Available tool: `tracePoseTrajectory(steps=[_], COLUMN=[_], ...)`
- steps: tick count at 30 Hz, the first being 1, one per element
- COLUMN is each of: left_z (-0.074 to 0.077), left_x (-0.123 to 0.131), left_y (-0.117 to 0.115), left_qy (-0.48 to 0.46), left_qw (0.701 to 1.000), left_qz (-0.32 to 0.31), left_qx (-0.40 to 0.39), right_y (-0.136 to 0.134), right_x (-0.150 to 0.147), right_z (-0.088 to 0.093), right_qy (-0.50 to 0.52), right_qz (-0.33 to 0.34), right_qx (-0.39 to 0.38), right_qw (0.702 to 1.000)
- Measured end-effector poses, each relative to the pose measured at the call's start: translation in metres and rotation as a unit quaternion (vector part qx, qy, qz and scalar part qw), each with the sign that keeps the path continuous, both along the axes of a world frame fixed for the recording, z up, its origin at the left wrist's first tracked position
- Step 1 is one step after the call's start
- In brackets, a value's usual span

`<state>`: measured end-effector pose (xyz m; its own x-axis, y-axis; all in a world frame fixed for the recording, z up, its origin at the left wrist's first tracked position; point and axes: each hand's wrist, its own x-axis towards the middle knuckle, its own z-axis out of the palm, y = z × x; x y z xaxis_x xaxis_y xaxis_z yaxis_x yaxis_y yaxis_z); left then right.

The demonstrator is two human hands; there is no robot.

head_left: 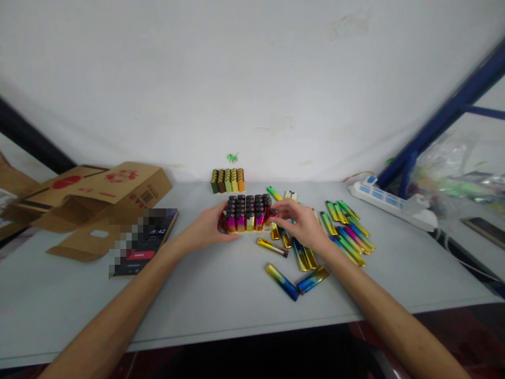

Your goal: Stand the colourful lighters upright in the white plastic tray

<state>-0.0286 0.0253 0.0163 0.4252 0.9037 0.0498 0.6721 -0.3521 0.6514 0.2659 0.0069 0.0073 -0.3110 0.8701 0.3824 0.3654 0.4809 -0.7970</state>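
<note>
Black-topped lighters (248,215) stood packed upright on the tbl (221,305); L hand (207,228) cupped open vs. their left end, R hand (299,220) apparently pinched a red lighter (273,213) at right. Uneven side pressure could've toppled outer ones, prob.

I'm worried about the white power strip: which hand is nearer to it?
Right: the right hand is left of the power strip, loose lighters between; the left hand is farther left, at the left end of the upright lighters.
</note>
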Motion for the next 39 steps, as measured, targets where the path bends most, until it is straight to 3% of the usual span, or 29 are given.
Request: tracePoseTrajectory(steps=[8,11,17,21,27,30,34,39], left_z=[-0.002,0.0,0.001,0.002,0.003,0.002,0.0,0.001], left_x=[-0.001,-0.001,-0.001,0.001,0.001,0.0,-0.002,-0.001], left_y=[0.001,0.002,0.0,0.0,0.0,0.001,0.001,0.001], left_qy=[0.018,0.025,0.046,0.024,0.004,0.004,0.017,0.021], left_qw=[1.0,1.0,0.999,0.999,1.0,1.0,1.0,1.0], left_qz=[0.003,0.002,0.018,0.018,0.013,0.018,0.014,0.012], left_qx=[0.0,0.003,-0.006,-0.013,-0.015,-0.014,-0.008,-0.001], right_y=[-0.005,-0.004,0.0,0.002,0.002,0.004,-0.001,-0.036], right_x=[-0.017,-0.016,-0.012,-0.008,-0.004,0.018,0.074,0.141], right_z=[-0.006,-0.006,-0.005,-0.005,0.001,0.018,0.04,0.032], right_qy=[-0.018,-0.069,-0.117,-0.138,-0.174,-0.178,-0.218,-0.345], right_qz=[-0.065,-0.076,-0.061,-0.044,-0.03,-0.027,-0.141,-0.25], right_qx=[0.069,0.059,0.062,0.089,0.071,0.044,0.022,-0.01], right_qw=[0.995,0.993,0.989,0.985,0.982,0.983,0.965,0.905])
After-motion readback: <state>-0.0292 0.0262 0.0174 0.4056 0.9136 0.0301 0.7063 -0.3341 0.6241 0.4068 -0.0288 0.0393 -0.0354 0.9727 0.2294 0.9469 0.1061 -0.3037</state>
